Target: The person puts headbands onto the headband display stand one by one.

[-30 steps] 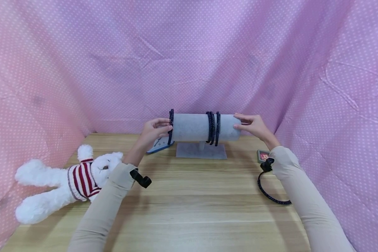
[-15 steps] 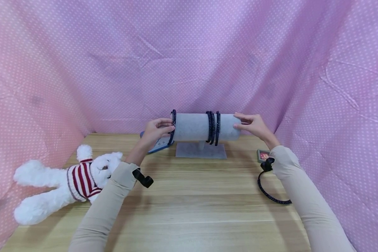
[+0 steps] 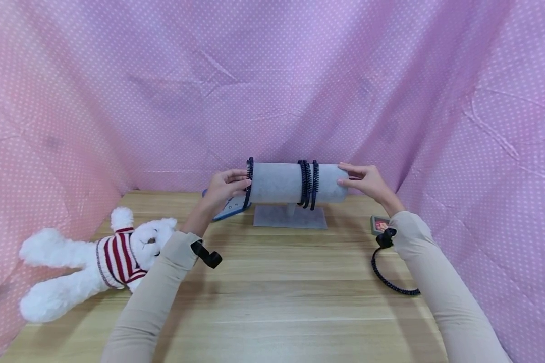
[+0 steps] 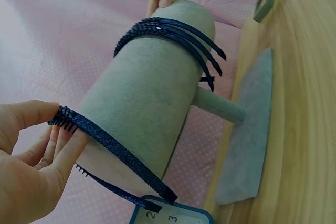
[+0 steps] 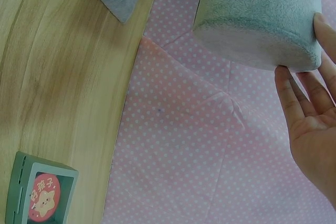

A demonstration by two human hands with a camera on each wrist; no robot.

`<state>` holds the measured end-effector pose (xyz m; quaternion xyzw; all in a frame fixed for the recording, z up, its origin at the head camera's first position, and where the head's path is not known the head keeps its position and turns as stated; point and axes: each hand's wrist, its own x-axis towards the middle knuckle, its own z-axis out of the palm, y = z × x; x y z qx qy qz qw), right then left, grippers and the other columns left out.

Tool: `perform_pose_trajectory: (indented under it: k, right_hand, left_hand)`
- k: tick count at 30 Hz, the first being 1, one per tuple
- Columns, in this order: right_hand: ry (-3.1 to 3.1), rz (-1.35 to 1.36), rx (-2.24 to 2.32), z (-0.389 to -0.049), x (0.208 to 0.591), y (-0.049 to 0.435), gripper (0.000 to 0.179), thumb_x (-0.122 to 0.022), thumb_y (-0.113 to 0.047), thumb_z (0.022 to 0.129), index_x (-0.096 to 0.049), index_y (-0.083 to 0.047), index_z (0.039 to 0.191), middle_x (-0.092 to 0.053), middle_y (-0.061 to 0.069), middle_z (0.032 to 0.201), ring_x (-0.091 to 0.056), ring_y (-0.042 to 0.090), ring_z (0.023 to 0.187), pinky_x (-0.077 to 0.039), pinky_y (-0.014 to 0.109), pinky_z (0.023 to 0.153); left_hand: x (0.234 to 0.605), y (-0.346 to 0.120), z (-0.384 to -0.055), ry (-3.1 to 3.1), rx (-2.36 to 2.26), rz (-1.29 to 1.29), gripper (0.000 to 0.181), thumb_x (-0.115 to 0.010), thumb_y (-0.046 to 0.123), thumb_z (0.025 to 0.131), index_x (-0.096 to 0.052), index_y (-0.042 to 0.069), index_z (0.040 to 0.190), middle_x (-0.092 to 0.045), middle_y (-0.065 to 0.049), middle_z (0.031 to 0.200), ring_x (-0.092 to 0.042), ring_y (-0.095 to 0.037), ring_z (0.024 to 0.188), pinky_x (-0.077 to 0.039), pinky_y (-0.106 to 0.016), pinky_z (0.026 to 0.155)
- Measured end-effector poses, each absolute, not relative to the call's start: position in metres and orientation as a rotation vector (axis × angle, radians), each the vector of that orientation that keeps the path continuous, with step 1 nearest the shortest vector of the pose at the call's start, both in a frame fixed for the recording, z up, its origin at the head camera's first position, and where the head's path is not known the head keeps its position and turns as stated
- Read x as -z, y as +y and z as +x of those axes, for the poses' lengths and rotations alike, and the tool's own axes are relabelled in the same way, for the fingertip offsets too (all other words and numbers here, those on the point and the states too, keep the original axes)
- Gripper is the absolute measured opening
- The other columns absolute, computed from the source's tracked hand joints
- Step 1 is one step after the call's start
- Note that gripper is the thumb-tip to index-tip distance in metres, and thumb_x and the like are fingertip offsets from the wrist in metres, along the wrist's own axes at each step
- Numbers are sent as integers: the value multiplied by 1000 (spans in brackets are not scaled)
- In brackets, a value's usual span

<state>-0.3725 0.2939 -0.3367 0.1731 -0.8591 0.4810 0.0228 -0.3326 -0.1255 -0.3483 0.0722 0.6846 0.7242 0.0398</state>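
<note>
A grey plush cylinder (image 3: 277, 182) lies horizontally on a post and flat base, forming a display stand. My left hand (image 3: 222, 191) is at its left end, pinching a dark toothed headband (image 4: 121, 149) between thumb and fingers. That headband hangs around the cylinder's end, its two tips pointing down. Several similar dark headbands (image 3: 307, 184) sit close together around the right half of the cylinder. At the right end, my right hand (image 3: 368, 182) touches the rim and end face with extended fingertips, as the right wrist view (image 5: 315, 124) also shows.
A white plush bear (image 3: 118, 259) in a striped sweater lies at the left of the wooden table (image 3: 277, 302). Another dark headband (image 3: 386, 282) and a small green box (image 3: 379, 225) lie at the right. Behind the left hand is a blue-edged board (image 3: 232, 207).
My left hand and the pinched headband have shifted slightly right, onto the cylinder's left end, then stayed nearly still. The right hand keeps its place at the other end.
</note>
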Motion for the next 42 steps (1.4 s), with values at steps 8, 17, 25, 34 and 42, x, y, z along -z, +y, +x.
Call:
perform_pose_trajectory:
  k: [8, 17, 25, 34, 42]
  right_hand:
    - [-2666, 532, -1476, -371, 335, 294, 55, -78, -19, 92, -60, -13, 143, -48, 10, 157, -56, 33, 136, -52, 12, 94]
    - [-2663, 533, -1475, -372, 338, 294, 55, -78, -18, 92, -59, -12, 143, -48, 11, 156, -56, 34, 136, -52, 11, 93]
    - [-2658, 529, -1486, -370, 337, 293, 55, -78, -19, 91, -60, -12, 143, -48, 11, 156, -56, 34, 135, -52, 11, 93]
    - [-2664, 537, -1488, -372, 338, 295, 55, -78, -20, 92, -59, -13, 144, -47, 10, 157, -55, 33, 136, -52, 13, 95]
    - [-2660, 527, -1480, -373, 338, 294, 55, -78, -18, 91, -60, -13, 143, -48, 10, 156, -56, 34, 135, -53, 17, 98]
  left_hand:
    - [353, -126, -326, 2220, -2178, 278, 41, -70, 6, 95, -58, -6, 133, -62, -2, 105, -66, -9, 91, -60, -41, 94]
    - [348, -126, -324, 2342, -2063, 298, 45, -73, 7, 94, -57, -4, 134, -63, -6, 105, -67, -11, 89, -61, -44, 93]
    - [341, -131, -328, 2523, -1856, 354, 55, -75, 7, 91, -54, 1, 141, -64, -15, 114, -66, -21, 102, -60, -43, 95]
    - [336, -139, -337, 2607, -1667, 476, 68, -79, 10, 88, -48, 6, 149, -60, -20, 131, -58, -36, 125, -52, -46, 103]
    - [329, -145, -349, 2643, -1513, 589, 80, -81, 13, 87, -40, 13, 155, -45, -18, 155, -43, -39, 143, -43, -55, 115]
